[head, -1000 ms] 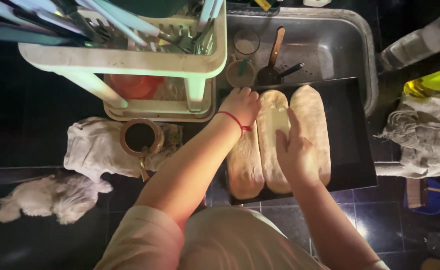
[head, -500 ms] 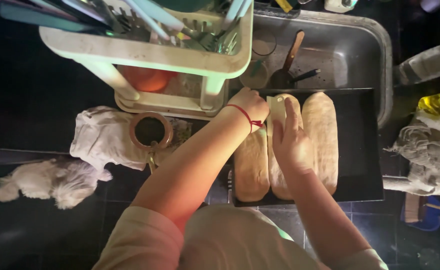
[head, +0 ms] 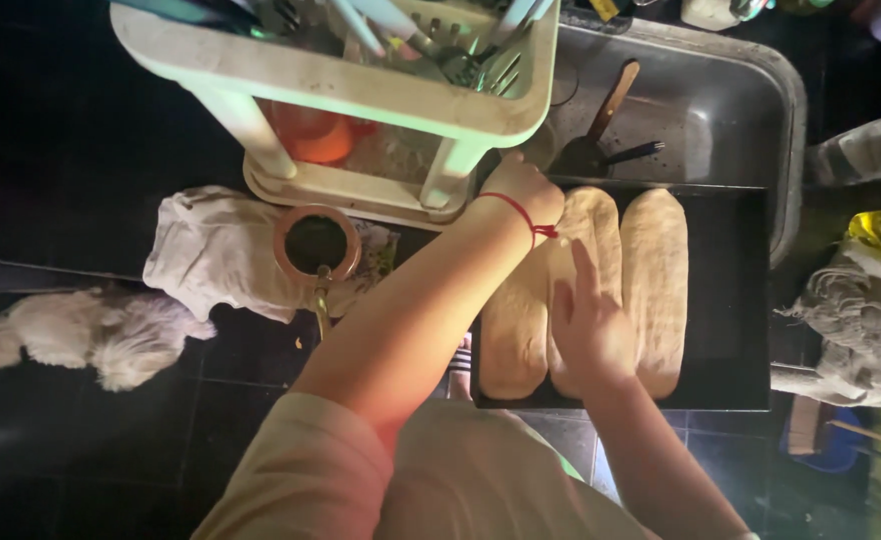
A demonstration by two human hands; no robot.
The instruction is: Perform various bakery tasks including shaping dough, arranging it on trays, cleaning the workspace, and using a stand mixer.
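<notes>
A black baking tray holds three long loaves of pale raw dough side by side. My right hand lies flat with fingers spread on the middle loaf. My left hand, with a red thread around the wrist, rests at the far end of the left loaf, near the tray's far edge. The right loaf is untouched.
A steel sink beyond the tray holds a wooden-handled utensil. A cream cutlery rack stands at the far left. A small copper pot sits on a white cloth. A crumpled rag lies right. A white dog is on the floor.
My right hand has slid back along the middle loaf toward me. My left hand stays at the far end of the left loaf. The view has shifted slightly.
</notes>
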